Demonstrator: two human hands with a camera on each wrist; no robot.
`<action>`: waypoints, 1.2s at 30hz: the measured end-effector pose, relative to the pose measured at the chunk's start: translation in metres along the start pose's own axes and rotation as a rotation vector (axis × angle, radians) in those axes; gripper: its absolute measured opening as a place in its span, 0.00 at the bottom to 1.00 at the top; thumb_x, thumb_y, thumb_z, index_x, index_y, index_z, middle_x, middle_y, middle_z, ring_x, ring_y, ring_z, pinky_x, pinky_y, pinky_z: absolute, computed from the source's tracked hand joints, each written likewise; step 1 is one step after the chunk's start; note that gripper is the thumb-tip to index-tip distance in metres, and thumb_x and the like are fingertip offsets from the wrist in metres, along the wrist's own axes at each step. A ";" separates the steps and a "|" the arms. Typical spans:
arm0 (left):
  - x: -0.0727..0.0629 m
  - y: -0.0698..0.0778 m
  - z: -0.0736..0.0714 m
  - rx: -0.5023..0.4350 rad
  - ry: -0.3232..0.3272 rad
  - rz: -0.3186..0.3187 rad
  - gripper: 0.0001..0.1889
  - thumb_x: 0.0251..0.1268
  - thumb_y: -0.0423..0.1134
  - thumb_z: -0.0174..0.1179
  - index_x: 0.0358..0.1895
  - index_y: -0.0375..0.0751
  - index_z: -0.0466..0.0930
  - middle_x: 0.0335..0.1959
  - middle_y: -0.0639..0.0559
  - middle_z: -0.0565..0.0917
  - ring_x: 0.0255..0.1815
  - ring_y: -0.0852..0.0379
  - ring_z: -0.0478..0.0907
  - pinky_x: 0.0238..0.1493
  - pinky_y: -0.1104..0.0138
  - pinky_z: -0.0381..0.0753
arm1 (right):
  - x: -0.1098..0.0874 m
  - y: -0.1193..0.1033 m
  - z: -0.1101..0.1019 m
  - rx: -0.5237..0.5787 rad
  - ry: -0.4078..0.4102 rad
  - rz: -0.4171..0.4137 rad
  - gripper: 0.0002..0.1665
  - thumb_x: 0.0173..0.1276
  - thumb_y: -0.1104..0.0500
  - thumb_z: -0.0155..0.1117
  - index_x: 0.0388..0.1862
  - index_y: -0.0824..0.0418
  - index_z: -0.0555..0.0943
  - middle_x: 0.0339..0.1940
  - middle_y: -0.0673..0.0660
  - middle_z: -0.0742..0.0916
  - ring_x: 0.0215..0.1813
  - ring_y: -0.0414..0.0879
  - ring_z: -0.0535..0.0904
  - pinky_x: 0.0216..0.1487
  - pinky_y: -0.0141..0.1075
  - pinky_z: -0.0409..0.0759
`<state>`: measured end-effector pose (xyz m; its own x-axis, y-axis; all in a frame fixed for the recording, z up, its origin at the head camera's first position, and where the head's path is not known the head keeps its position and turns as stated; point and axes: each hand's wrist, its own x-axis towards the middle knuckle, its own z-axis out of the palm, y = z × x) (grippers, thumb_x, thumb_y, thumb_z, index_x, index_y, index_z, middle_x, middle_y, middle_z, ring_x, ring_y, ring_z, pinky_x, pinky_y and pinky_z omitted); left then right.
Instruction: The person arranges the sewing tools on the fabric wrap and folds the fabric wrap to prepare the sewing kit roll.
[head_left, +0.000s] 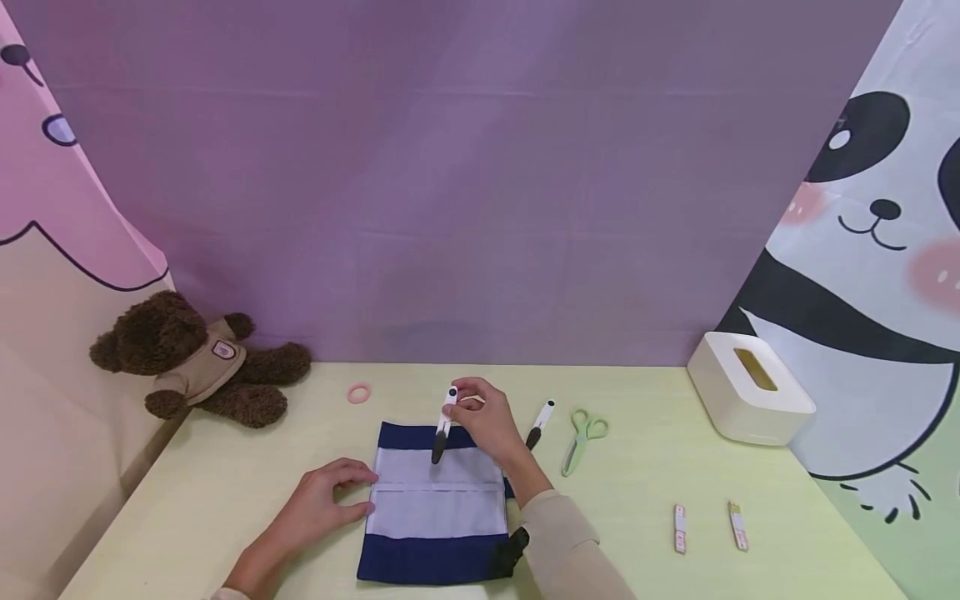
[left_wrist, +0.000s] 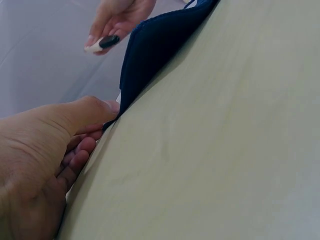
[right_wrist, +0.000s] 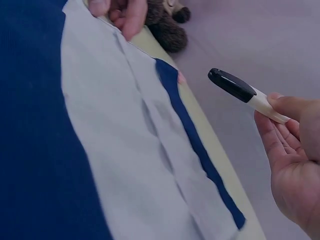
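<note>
A navy-and-white cloth pouch [head_left: 435, 512] lies on the table with a seam running across its white middle. My left hand [head_left: 322, 500] is at the pouch's left edge, its thumb and fingertips spread and touching that edge. Between thumb and fingers, my right hand [head_left: 486, 423] pinches the white end of a marker [right_wrist: 237, 87]. The marker's black cap points down over the pouch's upper part in the head view. Beside my right forearm lies a second white-and-black marker [head_left: 540, 425], partly covered by the pouch and wrist.
Green scissors [head_left: 577, 442] lie right of the second marker. Two small pale strips [head_left: 679, 529] are at the front right. A white tissue box [head_left: 750, 392] stands at the back right, a brown teddy bear [head_left: 202, 367] at the back left. A pink ring [head_left: 358, 393] lies behind the pouch.
</note>
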<state>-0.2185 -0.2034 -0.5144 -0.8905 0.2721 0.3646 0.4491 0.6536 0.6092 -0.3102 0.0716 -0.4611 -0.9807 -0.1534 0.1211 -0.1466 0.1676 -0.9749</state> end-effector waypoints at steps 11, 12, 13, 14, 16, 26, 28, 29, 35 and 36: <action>-0.001 -0.001 -0.003 0.021 -0.020 -0.052 0.15 0.52 0.41 0.79 0.45 0.52 0.90 0.49 0.58 0.87 0.48 0.62 0.85 0.54 0.64 0.84 | 0.007 0.011 0.049 0.000 -0.053 0.014 0.26 0.66 0.64 0.73 0.62 0.64 0.79 0.47 0.58 0.84 0.42 0.39 0.84 0.49 0.36 0.86; -0.001 -0.001 -0.004 0.019 -0.018 -0.052 0.15 0.52 0.41 0.79 0.45 0.52 0.90 0.49 0.58 0.87 0.48 0.61 0.85 0.54 0.64 0.84 | 0.007 0.012 0.053 0.008 -0.053 0.022 0.26 0.66 0.64 0.74 0.62 0.64 0.79 0.47 0.58 0.84 0.42 0.39 0.84 0.48 0.36 0.85; -0.001 -0.001 -0.004 0.017 -0.019 -0.049 0.15 0.52 0.41 0.79 0.45 0.52 0.90 0.49 0.57 0.87 0.48 0.61 0.85 0.54 0.63 0.84 | 0.007 0.013 0.056 0.012 -0.050 0.028 0.26 0.66 0.64 0.74 0.62 0.64 0.79 0.46 0.57 0.84 0.42 0.39 0.84 0.48 0.35 0.85; -0.001 -0.001 -0.005 0.011 -0.021 -0.044 0.15 0.52 0.41 0.79 0.45 0.52 0.90 0.49 0.57 0.87 0.49 0.61 0.85 0.54 0.63 0.84 | 0.008 0.015 0.060 0.018 -0.045 0.029 0.25 0.65 0.65 0.74 0.61 0.65 0.80 0.45 0.58 0.84 0.41 0.39 0.84 0.47 0.35 0.85; -0.001 0.000 -0.005 0.007 -0.022 -0.034 0.15 0.53 0.40 0.79 0.45 0.51 0.90 0.48 0.57 0.87 0.48 0.61 0.85 0.54 0.64 0.84 | 0.009 0.017 0.065 0.027 -0.031 0.027 0.25 0.64 0.66 0.74 0.60 0.66 0.80 0.44 0.58 0.84 0.40 0.39 0.84 0.45 0.33 0.85; 0.001 -0.002 -0.002 0.016 -0.019 -0.019 0.15 0.52 0.40 0.79 0.45 0.51 0.90 0.48 0.56 0.87 0.48 0.61 0.85 0.53 0.63 0.84 | 0.008 0.024 0.077 0.014 -0.003 0.029 0.24 0.60 0.69 0.75 0.56 0.66 0.81 0.41 0.57 0.84 0.36 0.37 0.83 0.37 0.28 0.80; 0.001 -0.002 -0.001 0.021 -0.020 -0.023 0.15 0.52 0.40 0.79 0.45 0.52 0.90 0.48 0.57 0.87 0.48 0.61 0.85 0.54 0.63 0.84 | 0.007 0.025 0.076 -0.004 -0.010 0.035 0.24 0.60 0.68 0.76 0.56 0.65 0.82 0.41 0.56 0.84 0.36 0.37 0.83 0.37 0.28 0.80; 0.001 -0.002 -0.001 0.021 -0.020 -0.025 0.15 0.52 0.40 0.79 0.45 0.52 0.90 0.48 0.57 0.87 0.48 0.61 0.85 0.54 0.63 0.84 | 0.006 0.025 0.075 -0.015 -0.015 0.041 0.23 0.61 0.67 0.76 0.56 0.64 0.82 0.41 0.55 0.84 0.37 0.37 0.83 0.37 0.28 0.81; 0.001 -0.001 0.000 0.002 -0.028 -0.043 0.15 0.52 0.41 0.79 0.45 0.52 0.91 0.49 0.57 0.87 0.48 0.61 0.85 0.54 0.64 0.84 | 0.003 0.026 0.071 -0.048 -0.071 0.032 0.23 0.61 0.64 0.77 0.55 0.63 0.83 0.42 0.55 0.84 0.38 0.38 0.83 0.38 0.29 0.81; 0.001 -0.001 0.000 -0.002 -0.030 -0.045 0.15 0.52 0.41 0.79 0.45 0.51 0.91 0.49 0.57 0.87 0.48 0.61 0.85 0.54 0.64 0.84 | 0.002 0.026 0.070 -0.049 -0.081 0.029 0.23 0.61 0.64 0.77 0.55 0.63 0.83 0.42 0.55 0.84 0.38 0.38 0.83 0.39 0.28 0.81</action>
<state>-0.2200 -0.2040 -0.5150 -0.9117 0.2634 0.3154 0.4085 0.6644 0.6258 -0.3067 0.0072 -0.4992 -0.9712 -0.2260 0.0759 -0.1268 0.2199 -0.9672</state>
